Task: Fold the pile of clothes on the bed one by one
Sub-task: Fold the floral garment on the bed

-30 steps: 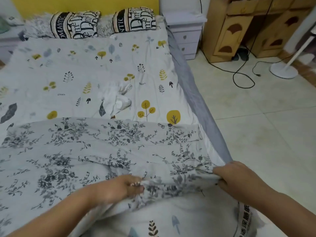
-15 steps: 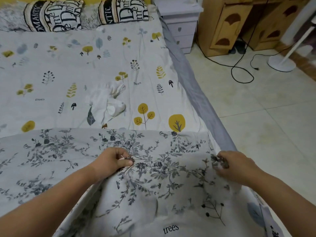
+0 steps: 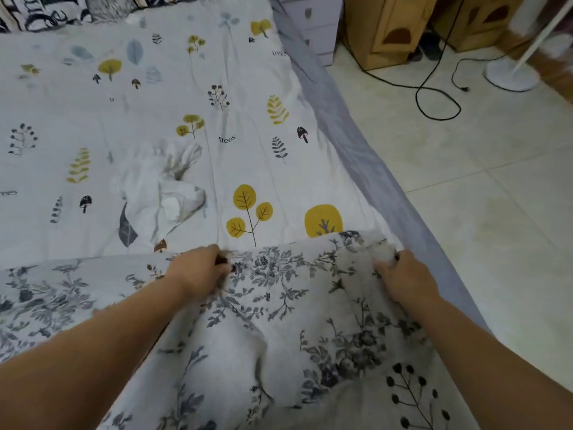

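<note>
step: mid-fold on the grey floral cloth [image 3: 304,305]. Both hands carry its edge toward the far side, so the near part looks doubled over the rest. My read, not certain.
left hand [image 3: 198,271]: fingers curled, pinching the cloth's far edge near the middle of the bed.
right hand [image 3: 400,274]: fingers curled round a bunched bit of the same edge, near the bed's right side.
cloth position: spread across the near half of the bed [image 3: 356,144], running out of view at left and bottom. Its far edge lies just short of the yellow tree print on the bedsheet [image 3: 186,88].
other item: a crumpled white garment [image 3: 164,184] lies on the sheet just beyond the left hand, apart from the cloth. Probably next in the pile.
next move: lay the held edge down square with the layer under it, let go, smooth the crease. Right corner is bunched, so it needs pulling flat first.
risk: slack in the middle, between the arms, may trap a wrinkle.
</note>
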A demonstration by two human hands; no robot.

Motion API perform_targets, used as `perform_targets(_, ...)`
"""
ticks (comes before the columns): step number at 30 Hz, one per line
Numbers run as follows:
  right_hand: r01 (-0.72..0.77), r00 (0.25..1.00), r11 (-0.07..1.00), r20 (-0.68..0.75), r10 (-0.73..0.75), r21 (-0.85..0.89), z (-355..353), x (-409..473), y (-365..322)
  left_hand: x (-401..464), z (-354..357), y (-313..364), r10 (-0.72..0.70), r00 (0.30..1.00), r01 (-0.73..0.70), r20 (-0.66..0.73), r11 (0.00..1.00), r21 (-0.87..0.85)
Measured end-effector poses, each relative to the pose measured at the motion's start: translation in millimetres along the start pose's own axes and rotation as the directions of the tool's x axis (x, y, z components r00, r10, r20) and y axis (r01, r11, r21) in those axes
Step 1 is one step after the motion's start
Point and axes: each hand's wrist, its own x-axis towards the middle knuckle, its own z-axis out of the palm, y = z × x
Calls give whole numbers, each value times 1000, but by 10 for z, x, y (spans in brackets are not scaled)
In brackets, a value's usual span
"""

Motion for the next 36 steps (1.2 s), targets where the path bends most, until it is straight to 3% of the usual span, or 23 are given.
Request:
perform_targets(1,17,1000,999,6,-16,-43,39,9,32,47,105,14,20,997,-22,71,999,30)
perform_targets(3,57,998,994,-1,-57,-96,50,22,77,85,197,61,29,999,-29,38,1000,-3)
perform_targets(6,23,991,999,-132,-27,-35,-38,-17,131,103,119,90,-21,952,-41,-306,980,-195)
perform_targets(8,-16,975,1000,-219,19,15,-85,-78,178,123,79,92,-35,898,-73,-439,971,-228)
perform_targets(10,-59,976,998,-210,59,6,-33,-107,226,171,117,83,9,914,-87,-405,981,-176)
perform_targets(14,-163,984,984,-87,156,-73,105,-71,244,279,257,79,78,981,-69,-177,996,53)
perform_targets(19,-172,985,983,2,172,-70,79,-134,252,260,317,211,205,973,-184,-111,968,170)
perform_targets(24,3,999,991,-38,-8,-134,-289,-228,308,171,163,284,302,933,-295,-196,953,67)
perform_targets(28,-27,988,952,-152,-21,-304,-781,-166,518,81,195,513,473,822,-480,-317,875,61)
perform_targets(30,-122,973,937,-227,47,-328,-890,-66,687,104,253,659,482,795,-470,-368,873,128)
perform_targets(33,-207,946,881,-316,70,-426,-836,-15,792,51,335,832,338,828,-306,-447,941,146)
perform_targets(36,-105,894,893,-434,-108,-437,-561,-75,640,-215,555,963,408,806,-372,-429,913,168)
